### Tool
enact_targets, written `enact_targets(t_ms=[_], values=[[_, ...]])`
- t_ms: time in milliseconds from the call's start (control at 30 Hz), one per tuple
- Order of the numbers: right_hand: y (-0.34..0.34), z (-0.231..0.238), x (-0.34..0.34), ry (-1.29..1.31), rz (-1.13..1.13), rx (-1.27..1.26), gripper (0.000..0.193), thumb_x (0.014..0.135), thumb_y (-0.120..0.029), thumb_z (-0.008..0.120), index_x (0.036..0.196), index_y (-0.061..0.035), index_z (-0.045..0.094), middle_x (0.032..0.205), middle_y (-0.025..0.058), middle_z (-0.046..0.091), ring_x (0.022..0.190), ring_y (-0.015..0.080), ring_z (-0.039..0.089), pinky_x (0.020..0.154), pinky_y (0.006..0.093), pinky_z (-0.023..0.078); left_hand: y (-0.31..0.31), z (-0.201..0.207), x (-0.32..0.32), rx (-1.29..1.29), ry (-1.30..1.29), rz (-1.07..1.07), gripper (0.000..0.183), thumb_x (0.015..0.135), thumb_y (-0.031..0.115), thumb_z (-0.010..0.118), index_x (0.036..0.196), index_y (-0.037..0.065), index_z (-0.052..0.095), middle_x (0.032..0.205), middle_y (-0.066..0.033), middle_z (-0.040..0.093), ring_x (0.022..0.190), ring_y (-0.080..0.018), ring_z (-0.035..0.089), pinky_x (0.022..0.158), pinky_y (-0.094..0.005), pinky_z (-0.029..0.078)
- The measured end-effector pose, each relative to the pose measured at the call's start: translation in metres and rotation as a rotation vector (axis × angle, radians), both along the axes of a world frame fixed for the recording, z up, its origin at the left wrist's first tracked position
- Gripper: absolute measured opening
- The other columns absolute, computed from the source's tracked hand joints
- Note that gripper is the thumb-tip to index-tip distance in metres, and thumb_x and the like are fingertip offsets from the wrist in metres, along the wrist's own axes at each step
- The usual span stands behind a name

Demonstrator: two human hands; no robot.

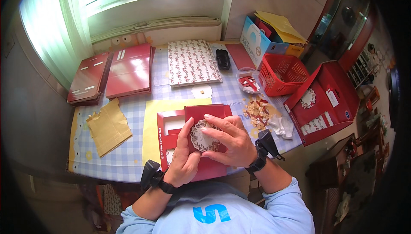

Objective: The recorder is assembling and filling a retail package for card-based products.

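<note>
Between my two hands is a round, scalloped card piece with a pale middle and a wreath-like printed border. My left hand curves along its left and lower edge. From the right, my right hand grips it, fingertips at the top and over its face, thumb at the bottom. Directly beneath lies a red folding card box with cut-out windows, partly covered by my hands. A sheet of yellow paper spreads under that box.
Red flat boxes are stacked far left, near torn brown paper. Patterned sheets lie at the back. To the right are a red basket, a tub, small scraps, crumpled tissue and an open red box.
</note>
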State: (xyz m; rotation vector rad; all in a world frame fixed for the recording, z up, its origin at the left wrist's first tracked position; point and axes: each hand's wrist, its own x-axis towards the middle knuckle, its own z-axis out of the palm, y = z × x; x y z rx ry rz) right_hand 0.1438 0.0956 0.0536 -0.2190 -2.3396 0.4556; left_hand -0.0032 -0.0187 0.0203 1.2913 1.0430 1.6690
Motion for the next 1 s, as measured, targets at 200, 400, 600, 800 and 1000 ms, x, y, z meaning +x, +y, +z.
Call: enact_targets(t_ms=[200, 400, 600, 800, 1000], values=[[0.000, -0.001, -0.001, -0.017, 0.005, 0.028, 0.061, 0.067, -0.029, 0.083, 0.122, -0.0129, 0.063, 0.136, 0.0098, 0.054, 0.100, 0.0262, 0.050, 0.090, 0.0344, 0.043, -0.004, 0.000, 0.002, -0.017, -0.030, 0.036, 0.087, 0.067, -0.013, 0.034, 0.151, 0.002, 0.015, 0.149, -0.0146, 0.029, 0.137, -0.0236, 0.032, 0.114, -0.0370, 0.026], [-0.006, -0.002, 0.002, -0.162, -0.119, 0.377, 0.056, 0.085, -0.053, 0.061, 0.126, -0.0145, 0.062, 0.140, 0.0086, 0.051, 0.103, 0.0243, 0.048, 0.090, 0.0343, 0.038, -0.011, -0.001, -0.003, 0.011, 0.137, 0.109, 0.081, 0.071, -0.014, 0.034, 0.149, -0.003, 0.015, 0.150, -0.0195, 0.025, 0.140, -0.0270, 0.028, 0.116, -0.0369, 0.022], [-0.014, -0.013, 0.011, -0.310, -0.176, 0.530, 0.066, 0.094, -0.063, 0.036, 0.138, -0.0160, 0.051, 0.149, 0.0080, 0.041, 0.125, 0.0284, 0.037, 0.097, 0.0406, 0.033, -0.016, -0.001, -0.004, 0.033, 0.146, 0.073, 0.083, 0.071, -0.014, 0.035, 0.150, -0.003, 0.013, 0.151, -0.0195, 0.025, 0.142, -0.0277, 0.025, 0.117, -0.0373, 0.020], [-0.018, 0.009, 0.019, -0.326, -0.110, 0.308, 0.068, 0.091, -0.058, 0.047, 0.140, -0.0111, 0.046, 0.150, 0.0172, 0.034, 0.134, 0.0301, 0.034, 0.108, 0.0442, 0.027, -0.014, 0.009, -0.009, 0.080, 0.320, 0.060, 0.085, 0.072, -0.014, 0.036, 0.151, -0.002, 0.007, 0.152, -0.0226, 0.022, 0.143, -0.0299, 0.023, 0.116, -0.0384, 0.020], [0.027, 0.057, 0.027, -0.099, -0.025, -0.167, 0.091, 0.072, -0.033, 0.083, 0.143, -0.0024, 0.035, 0.137, 0.0260, 0.044, 0.120, 0.0367, 0.049, 0.105, 0.0414, 0.038, -0.015, 0.043, -0.019, -0.092, 0.568, -0.277, 0.092, 0.074, -0.012, 0.038, 0.152, 0.005, -0.007, 0.134, -0.0278, 0.046, 0.118, -0.0347, 0.053, 0.102, -0.0360, 0.038]])
